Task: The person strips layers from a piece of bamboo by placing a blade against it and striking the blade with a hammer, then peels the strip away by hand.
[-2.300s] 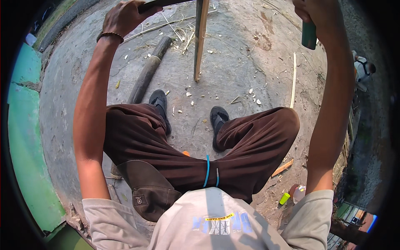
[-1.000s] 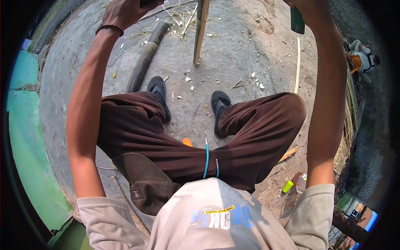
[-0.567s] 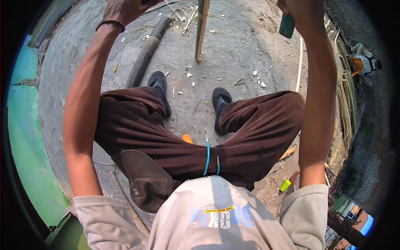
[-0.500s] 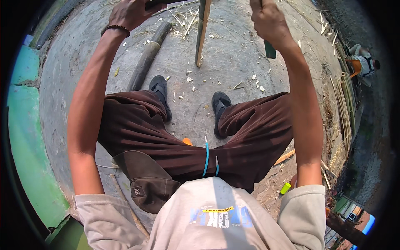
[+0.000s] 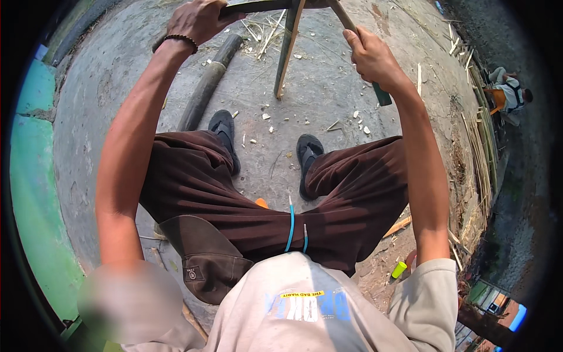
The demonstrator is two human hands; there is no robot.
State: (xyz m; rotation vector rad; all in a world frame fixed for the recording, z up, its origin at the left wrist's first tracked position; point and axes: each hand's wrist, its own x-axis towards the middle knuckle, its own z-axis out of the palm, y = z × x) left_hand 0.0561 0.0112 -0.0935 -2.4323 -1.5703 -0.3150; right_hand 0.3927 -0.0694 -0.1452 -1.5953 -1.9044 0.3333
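Observation:
My left hand (image 5: pixel 196 22) is wrapped round the handle of a machete, whose dark blade (image 5: pixel 258 7) runs to the right along the picture's top edge. The blade crosses a split bamboo piece (image 5: pixel 286 53), green-dark outside and pale on its cut side, which stands upright with its lower end near the ground. My right hand (image 5: pixel 375 61) grips a hammer (image 5: pixel 342 16) by its wooden handle; the handle's green end (image 5: pixel 382 95) sticks out below the fist. The hammer's upper end lies close to the far part of the blade, cut off by the picture's edge.
A dark bamboo pole (image 5: pixel 208 82) lies on the concrete ground at the left, with pale chips around. Long bamboo strips (image 5: pixel 482 158) are piled at the right, where another person (image 5: pixel 511 97) sits. A dark cap (image 5: pixel 205 258) rests by my lap; a yellow-green object (image 5: pixel 399 270) lies at the lower right.
My right hand has come slightly nearer, and the hammer's handle now shows tilted toward the blade. My left hand has shifted a little right with the machete.

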